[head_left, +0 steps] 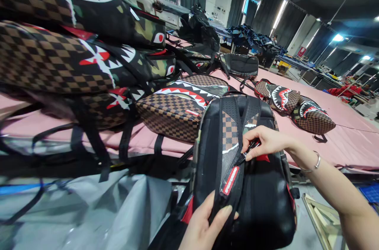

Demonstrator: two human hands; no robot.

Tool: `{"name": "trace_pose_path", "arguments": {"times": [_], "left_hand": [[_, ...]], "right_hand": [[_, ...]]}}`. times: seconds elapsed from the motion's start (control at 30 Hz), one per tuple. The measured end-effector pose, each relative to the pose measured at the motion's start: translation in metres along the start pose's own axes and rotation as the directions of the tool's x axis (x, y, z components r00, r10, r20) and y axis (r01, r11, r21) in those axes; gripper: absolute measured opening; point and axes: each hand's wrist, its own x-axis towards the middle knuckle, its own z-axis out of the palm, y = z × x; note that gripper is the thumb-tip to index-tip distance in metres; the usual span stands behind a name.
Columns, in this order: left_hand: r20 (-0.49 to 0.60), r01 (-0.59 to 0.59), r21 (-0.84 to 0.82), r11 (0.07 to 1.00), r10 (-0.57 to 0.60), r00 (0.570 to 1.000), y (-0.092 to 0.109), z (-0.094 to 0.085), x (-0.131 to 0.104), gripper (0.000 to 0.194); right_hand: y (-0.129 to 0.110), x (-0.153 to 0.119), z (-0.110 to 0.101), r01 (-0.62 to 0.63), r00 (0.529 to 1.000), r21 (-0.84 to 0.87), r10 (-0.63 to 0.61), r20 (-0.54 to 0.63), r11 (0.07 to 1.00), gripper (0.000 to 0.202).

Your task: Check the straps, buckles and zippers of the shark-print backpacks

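Backpack: a black backpack (260, 198) is held back-side up at the near centre, leaning against the near edge of the pink table (349, 143).
Shoulder strap: a checkered and camouflage shoulder strap (229, 151) with a red label runs down the middle of the backpack's back panel.
Left hand: the left hand (204, 226) is closed around the lower end of the shoulder strap, the thumb pressed over its black edge.
Right hand: the right hand (263, 141) is pinched shut on a small dark tool (247, 153), whose tip is laid on the strap; what kind of tool it is cannot be told.
Wrist: a silver bracelet (315, 163) is worn on the right wrist.
Far left: shark-mouth backpacks (74, 56) are stacked in a pile on the table.
Far right: two more shark-mouth backpacks (296, 108) are laid flat, well apart from the hands.
Near left: grey plastic sheeting (97, 210) is spread below the table.
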Motion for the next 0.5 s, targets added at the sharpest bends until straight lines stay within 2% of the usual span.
{"name": "trace_pose_path", "arguments": {"times": [0.27,0.5], "left_hand": [[-0.006,-0.009,-0.019,1.000,0.009,1.000,0.002,0.000,0.000,0.037],[-0.004,-0.020,-0.025,0.999,0.020,1.000,0.002,0.001,-0.001,0.036]], "right_hand": [[0.003,0.002,-0.013,-0.001,0.999,0.001,0.001,0.045,1.000,0.024],[-0.006,0.008,-0.012,0.018,0.993,-0.020,-0.016,0.121,1.000,0.019]]}}
